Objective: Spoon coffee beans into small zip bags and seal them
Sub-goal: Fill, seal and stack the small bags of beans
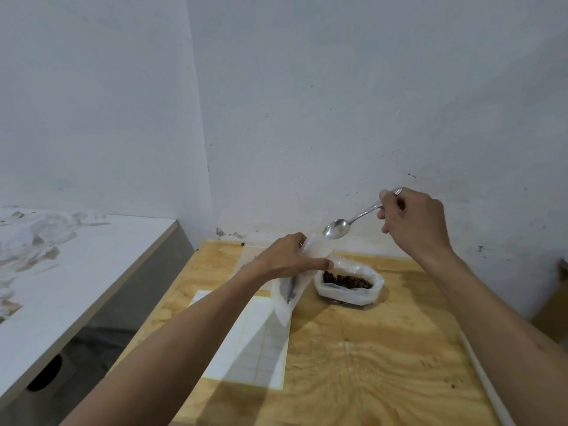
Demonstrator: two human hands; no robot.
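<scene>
Left hand [289, 259] grips zip bag [290, 290] by its mouth, above table [368, 364]. Right hand [412, 219] pinches spoon [338, 228], bowl empty, just over the mouth. Beans [347, 281] in tub beside. Risk: limp mouth folds shut, later scoops spill

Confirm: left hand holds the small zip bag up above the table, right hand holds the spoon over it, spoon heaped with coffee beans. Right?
One thing is off. The head view shows the spoon bowl empty, with no beans in it. The rest stands: the left hand holds the small zip bag up above the table, and the right hand holds the spoon over it.
</scene>
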